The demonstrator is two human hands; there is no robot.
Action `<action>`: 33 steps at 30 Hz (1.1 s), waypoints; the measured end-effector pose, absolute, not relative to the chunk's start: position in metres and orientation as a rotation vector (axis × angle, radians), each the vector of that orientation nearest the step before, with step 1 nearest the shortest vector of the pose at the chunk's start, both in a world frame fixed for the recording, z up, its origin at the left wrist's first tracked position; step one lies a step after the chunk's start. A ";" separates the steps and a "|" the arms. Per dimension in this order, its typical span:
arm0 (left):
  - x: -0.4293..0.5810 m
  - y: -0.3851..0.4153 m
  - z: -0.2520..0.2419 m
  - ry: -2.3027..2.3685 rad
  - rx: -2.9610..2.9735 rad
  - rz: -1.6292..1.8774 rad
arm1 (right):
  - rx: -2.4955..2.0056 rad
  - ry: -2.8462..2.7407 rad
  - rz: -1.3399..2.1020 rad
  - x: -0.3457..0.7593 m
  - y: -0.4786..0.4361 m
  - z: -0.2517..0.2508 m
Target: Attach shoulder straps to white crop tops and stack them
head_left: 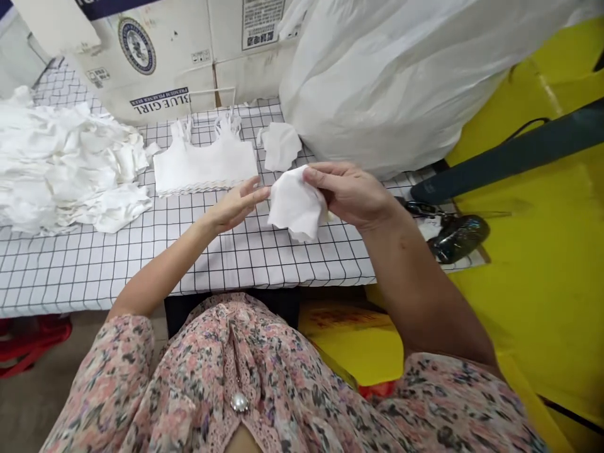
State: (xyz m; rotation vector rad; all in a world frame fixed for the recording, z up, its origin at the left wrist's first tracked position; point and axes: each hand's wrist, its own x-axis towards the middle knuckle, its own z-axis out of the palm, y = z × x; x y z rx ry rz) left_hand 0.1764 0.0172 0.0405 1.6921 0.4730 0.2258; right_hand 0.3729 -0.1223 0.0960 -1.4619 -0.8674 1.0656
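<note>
White cloth (297, 202) in right hand (361, 194); left hand (236, 206) alongside.

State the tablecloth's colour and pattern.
The tablecloth is white with a thin black grid, best seen in the head view.

- Floral garment (189, 371), seen below the near edge of the surface (212, 258): pale fabric printed with small pink, grey and dark flowers.
- Left sleeve (117, 352) and right sleeve (462, 396): loose, in the same print, leaving the forearms bare.
- Pink lace trim (217, 434): down the front, edging a pointed neckline opening.
- Pearl-like ornament (240, 402): round, shiny, centred on the lace.
- Left hand (238, 204) and right hand (358, 195): bare.
</note>
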 end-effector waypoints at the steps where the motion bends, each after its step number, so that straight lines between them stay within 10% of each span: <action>1: 0.177 0.016 0.043 0.415 1.656 0.187 | -1.466 -0.880 1.123 0.367 -0.123 0.102; 11: 0.062 0.053 0.054 0.684 1.711 0.397 | -1.607 -1.325 1.490 0.389 -0.124 0.075; 18: 0.023 0.030 0.000 0.982 2.100 0.683 | -2.000 -1.608 0.432 0.358 -0.122 0.005; 33: 0.024 0.027 -0.028 0.992 2.350 0.437 | -2.022 -1.389 0.490 0.334 -0.124 -0.004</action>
